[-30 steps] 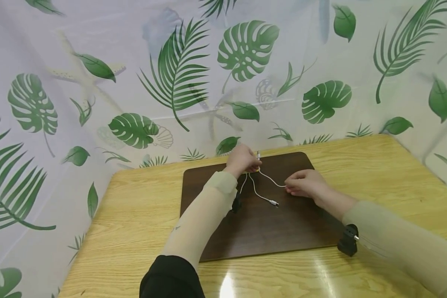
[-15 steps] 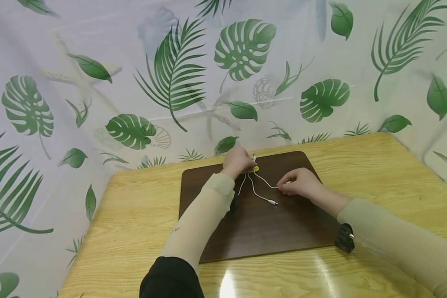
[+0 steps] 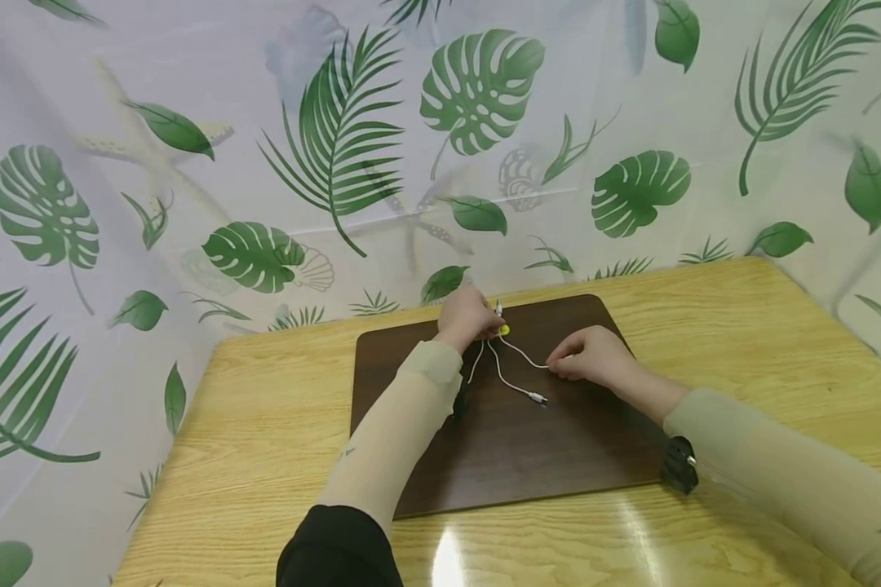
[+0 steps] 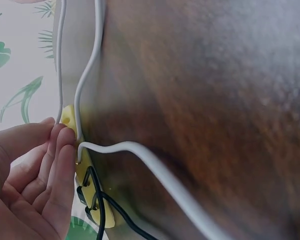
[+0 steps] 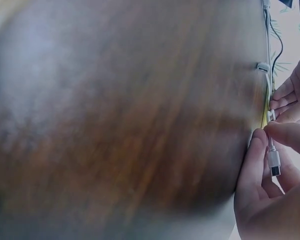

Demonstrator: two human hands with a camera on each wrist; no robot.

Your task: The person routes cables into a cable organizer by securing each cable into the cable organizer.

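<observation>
A yellow cable holder (image 4: 106, 212) with slots stands near the board's far edge, partly hidden by my left hand (image 3: 468, 314). In the left wrist view, my left thumb and fingertips pinch a white cable (image 4: 60, 65) right beside the holder. Two more white cables and a black cable (image 4: 132, 225) run from the holder. My right hand (image 3: 591, 356) pinches a white cable (image 3: 523, 355) between thumb and forefinger, to the right of the holder. Past those fingers a white USB plug (image 5: 274, 162) sticks out in the right wrist view.
A dark brown board (image 3: 529, 456) lies on the light wooden table (image 3: 264, 424). Another white cable ends in a plug (image 3: 537, 398) on the board between my forearms. Behind the table hangs a leaf-patterned cloth (image 3: 382, 155).
My right hand has moved slightly left with its cable, closer to my left hand. The yellow holder's end now shows beside my left fingers. The head view has shifted slightly.
</observation>
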